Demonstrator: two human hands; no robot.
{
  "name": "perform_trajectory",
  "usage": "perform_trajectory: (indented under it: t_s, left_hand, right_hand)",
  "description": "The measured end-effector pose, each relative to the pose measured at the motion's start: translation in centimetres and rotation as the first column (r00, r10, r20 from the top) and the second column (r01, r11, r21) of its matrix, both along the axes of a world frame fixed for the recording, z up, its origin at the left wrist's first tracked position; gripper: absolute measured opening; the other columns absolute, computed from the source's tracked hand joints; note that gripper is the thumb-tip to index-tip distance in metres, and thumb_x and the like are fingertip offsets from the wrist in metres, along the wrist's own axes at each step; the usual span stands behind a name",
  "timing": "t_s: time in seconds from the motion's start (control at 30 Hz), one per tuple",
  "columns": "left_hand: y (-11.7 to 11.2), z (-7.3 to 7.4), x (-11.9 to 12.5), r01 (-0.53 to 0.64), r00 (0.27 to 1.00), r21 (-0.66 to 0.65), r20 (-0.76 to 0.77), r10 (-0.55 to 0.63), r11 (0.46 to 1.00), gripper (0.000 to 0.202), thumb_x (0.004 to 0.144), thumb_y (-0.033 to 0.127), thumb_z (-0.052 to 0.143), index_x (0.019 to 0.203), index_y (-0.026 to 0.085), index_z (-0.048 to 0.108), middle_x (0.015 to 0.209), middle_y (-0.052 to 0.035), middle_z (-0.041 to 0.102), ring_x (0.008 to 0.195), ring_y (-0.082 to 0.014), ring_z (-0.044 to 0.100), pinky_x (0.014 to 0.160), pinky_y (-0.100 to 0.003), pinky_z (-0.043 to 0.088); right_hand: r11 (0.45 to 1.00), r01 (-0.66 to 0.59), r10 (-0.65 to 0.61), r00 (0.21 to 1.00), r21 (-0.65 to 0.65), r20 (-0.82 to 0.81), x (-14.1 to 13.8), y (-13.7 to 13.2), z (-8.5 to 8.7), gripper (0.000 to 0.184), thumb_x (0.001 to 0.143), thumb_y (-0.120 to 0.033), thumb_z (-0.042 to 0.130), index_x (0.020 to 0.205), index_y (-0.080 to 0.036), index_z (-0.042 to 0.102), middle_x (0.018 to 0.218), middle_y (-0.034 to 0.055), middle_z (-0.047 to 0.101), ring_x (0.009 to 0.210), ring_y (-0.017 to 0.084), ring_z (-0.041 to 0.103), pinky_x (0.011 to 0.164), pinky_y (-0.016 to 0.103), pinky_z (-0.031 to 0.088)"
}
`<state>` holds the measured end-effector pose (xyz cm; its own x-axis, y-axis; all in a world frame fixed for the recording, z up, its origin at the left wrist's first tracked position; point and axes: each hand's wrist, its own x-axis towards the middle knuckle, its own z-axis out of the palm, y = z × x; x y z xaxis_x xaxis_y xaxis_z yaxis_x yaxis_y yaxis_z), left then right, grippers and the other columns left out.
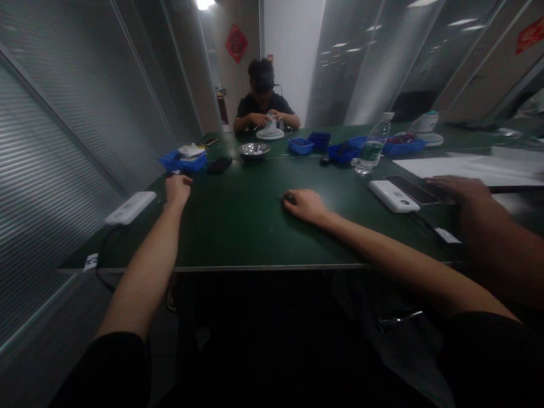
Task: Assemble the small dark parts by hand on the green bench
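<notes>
My left hand [178, 188] rests on the green table [242, 238] at the left, fingers curled into a fist; whatever is inside is hidden. It lies just short of a blue bin [183, 161] and right of a white power bank [131, 207]. My right hand [305, 205] lies near the table's middle, fingers closed around a small dark object [289, 198] that peeks out at its left side.
A co-worker's hand [457, 190] at the right lies on a phone [411, 189] beside another white power bank [393, 196]. Further back stand a water bottle [373, 146], several blue bins [301, 145], a metal bowl [254, 149] and a dark phone [219, 164]. A person [264, 105] sits across the table handling a white object.
</notes>
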<state>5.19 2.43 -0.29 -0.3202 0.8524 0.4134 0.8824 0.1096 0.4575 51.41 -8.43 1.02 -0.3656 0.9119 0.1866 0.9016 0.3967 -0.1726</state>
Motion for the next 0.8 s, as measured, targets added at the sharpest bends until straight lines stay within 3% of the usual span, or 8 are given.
perform_trajectory:
  t_s: [0.17,0.33,0.43,0.57,0.73,0.8]
  left_hand:
    - [-0.2,0.2,0.1,-0.032,0.993,0.001,0.111,0.032,0.999,0.029,0.075,0.003,0.061,0.093,0.016,0.08,0.094,-0.0049,0.078,0.103,-0.0234,0.069,0.102,-0.032,0.051]
    - [0.6,0.2,-0.3,-0.048,0.962,-0.005,0.267,0.048,0.999,0.035,0.071,0.002,0.066,0.102,0.011,0.078,0.097,-0.0063,0.078,0.094,-0.02,0.072,0.091,-0.028,0.056]
    - [0.8,0.2,-0.4,-0.072,0.936,-0.011,0.346,0.072,0.997,0.037,0.069,0.003,0.073,0.105,0.012,0.077,0.099,-0.0071,0.078,0.095,-0.0203,0.073,0.092,-0.029,0.056]
    - [0.9,0.0,-0.4,-0.097,0.948,0.005,0.306,0.09,0.995,0.031,0.073,0.005,0.073,0.103,0.013,0.078,0.1,-0.0072,0.078,0.1,-0.0226,0.072,0.1,-0.033,0.054]
    - [1.1,-0.3,-1.1,-0.109,0.946,-0.044,0.303,0.118,0.993,0.031,0.079,0.005,0.069,0.108,0.013,0.078,0.108,-0.0101,0.079,0.105,-0.0227,0.073,0.103,-0.031,0.053]
    - [1.2,-0.2,-1.4,-0.12,0.943,-0.08,0.301,0.139,0.99,0.03,0.078,0.01,0.074,0.108,0.013,0.078,0.113,-0.0143,0.078,0.11,-0.0278,0.072,0.103,-0.038,0.054]
  right_hand:
    - [1.0,0.003,-0.003,1.0,0.001,0.001,0.0,0.2,-0.2,0.041,0.104,-0.046,0.053,0.135,-0.025,0.069,0.123,0.0094,0.075,0.102,0.025,0.07,0.081,0.031,0.05]
    - [1.0,-0.002,0.002,1.0,-0.012,0.001,0.1,0.2,-0.2,0.042,0.104,-0.046,0.052,0.134,-0.024,0.069,0.122,0.0103,0.075,0.1,0.026,0.07,0.078,0.032,0.05]
    - [1.0,-0.009,0.009,1.0,-0.029,-0.004,0.2,0.2,0.0,0.043,0.104,-0.047,0.051,0.135,-0.023,0.068,0.122,0.0109,0.075,0.099,0.026,0.07,0.076,0.031,0.05]
    - [1.0,0.003,-0.003,1.0,-0.027,-0.004,0.1,0.1,0.1,0.043,0.104,-0.047,0.051,0.136,-0.024,0.067,0.122,0.0108,0.075,0.099,0.026,0.07,0.077,0.031,0.05]
    - [0.999,0.021,-0.022,1.0,-0.044,-0.006,0.0,-0.1,0.3,0.043,0.106,-0.049,0.049,0.137,-0.023,0.066,0.117,0.0115,0.076,0.096,0.026,0.071,0.076,0.031,0.049]
    - [0.999,0.026,-0.026,1.0,-0.042,-0.003,0.0,-0.1,0.3,0.043,0.106,-0.048,0.05,0.136,-0.023,0.066,0.116,0.0112,0.076,0.096,0.026,0.071,0.076,0.031,0.049]
